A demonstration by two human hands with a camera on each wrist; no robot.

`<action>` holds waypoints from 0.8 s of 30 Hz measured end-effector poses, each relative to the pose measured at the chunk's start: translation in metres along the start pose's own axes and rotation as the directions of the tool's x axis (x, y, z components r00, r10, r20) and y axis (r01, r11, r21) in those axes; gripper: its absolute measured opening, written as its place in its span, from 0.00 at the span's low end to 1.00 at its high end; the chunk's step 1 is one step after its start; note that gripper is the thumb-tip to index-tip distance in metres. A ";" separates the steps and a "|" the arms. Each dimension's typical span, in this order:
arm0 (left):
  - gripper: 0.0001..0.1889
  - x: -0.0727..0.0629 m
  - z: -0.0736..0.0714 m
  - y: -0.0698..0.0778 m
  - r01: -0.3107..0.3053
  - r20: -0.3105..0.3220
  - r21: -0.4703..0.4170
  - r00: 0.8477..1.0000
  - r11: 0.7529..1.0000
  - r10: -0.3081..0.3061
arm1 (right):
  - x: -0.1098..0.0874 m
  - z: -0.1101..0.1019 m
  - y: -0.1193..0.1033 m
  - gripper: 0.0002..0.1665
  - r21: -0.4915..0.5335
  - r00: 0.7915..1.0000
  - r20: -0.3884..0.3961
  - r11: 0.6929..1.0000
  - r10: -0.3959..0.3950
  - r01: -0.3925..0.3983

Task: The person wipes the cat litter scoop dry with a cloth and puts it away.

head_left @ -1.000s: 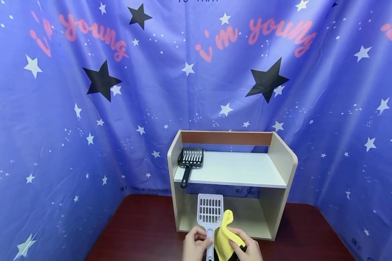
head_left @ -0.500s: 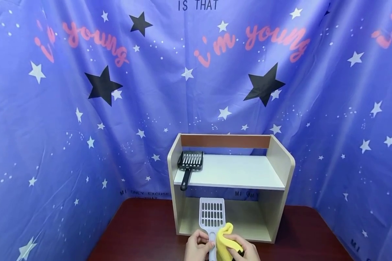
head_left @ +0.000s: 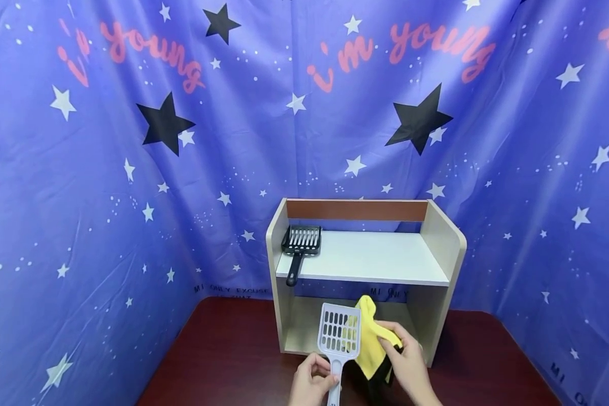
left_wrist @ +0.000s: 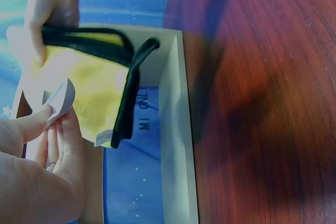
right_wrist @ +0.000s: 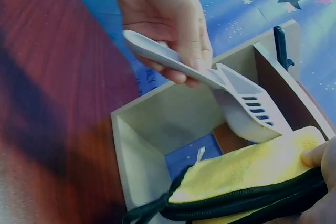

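Note:
My left hand (head_left: 310, 382) pinches the handle of a light grey slotted litter scoop (head_left: 339, 355), thumb on top. Its perforated head points up and away, in front of the shelf unit. To the right of the scoop, my right hand (head_left: 408, 358) holds a folded yellow cloth (head_left: 371, 348) with black edging by its upper right part. Part of the cloth lies behind the scoop head, with yellow showing through the slots. In the right wrist view the cloth (right_wrist: 247, 166) overlaps the end of the scoop head (right_wrist: 247, 108).
A wooden two-tier shelf unit (head_left: 444, 237) stands on the dark red table (head_left: 223, 349). On its white upper shelf (head_left: 375, 256), at the left, lies a black slotted scoop (head_left: 295, 266), its handle jutting over the front edge. A blue star-patterned curtain (head_left: 233, 186) surrounds the table.
The right hand and the cloth have moved right and forward, and the cloth now reaches behind the scoop head. The scoop, still in the left hand, has shifted slightly right and tilted.

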State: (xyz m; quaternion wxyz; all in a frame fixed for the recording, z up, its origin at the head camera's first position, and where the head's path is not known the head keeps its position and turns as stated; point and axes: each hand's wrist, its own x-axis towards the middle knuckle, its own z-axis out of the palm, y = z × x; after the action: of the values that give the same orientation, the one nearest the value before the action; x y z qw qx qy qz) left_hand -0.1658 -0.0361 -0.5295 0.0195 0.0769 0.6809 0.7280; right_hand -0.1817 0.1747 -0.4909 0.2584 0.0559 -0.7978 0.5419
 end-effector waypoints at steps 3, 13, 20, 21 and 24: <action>0.12 -0.002 0.002 0.000 0.000 0.024 0.007 1.000 1.000 0.000 | 0.001 0.001 0.000 0.17 0.026 0.999 0.040 0.999 -0.025 0.024; 0.12 0.005 0.008 0.001 -0.021 -0.052 0.035 0.998 0.999 0.023 | -0.019 0.011 0.004 0.19 0.024 0.999 0.023 0.999 -0.045 0.045; 0.12 0.007 0.013 0.003 -0.016 -0.085 0.045 0.996 0.999 0.020 | -0.037 0.018 0.003 0.18 0.029 0.999 -0.002 0.998 0.054 -0.054; 0.12 0.008 0.014 0.004 -0.018 -0.091 0.053 0.996 0.998 0.022 | -0.039 0.019 0.003 0.18 0.026 0.999 -0.007 0.998 0.050 -0.050; 0.12 0.009 0.014 0.006 -0.021 -0.116 0.092 0.993 0.996 0.032 | -0.048 0.025 0.002 0.18 0.037 0.998 0.011 0.998 0.054 -0.055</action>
State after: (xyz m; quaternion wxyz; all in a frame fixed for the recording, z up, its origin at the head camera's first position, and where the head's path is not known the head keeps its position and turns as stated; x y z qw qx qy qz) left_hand -0.1724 -0.0210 -0.5216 -0.0339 0.0436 0.7122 0.6998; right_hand -0.1498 0.1437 -0.5224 0.2384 0.0417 -0.7900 0.5634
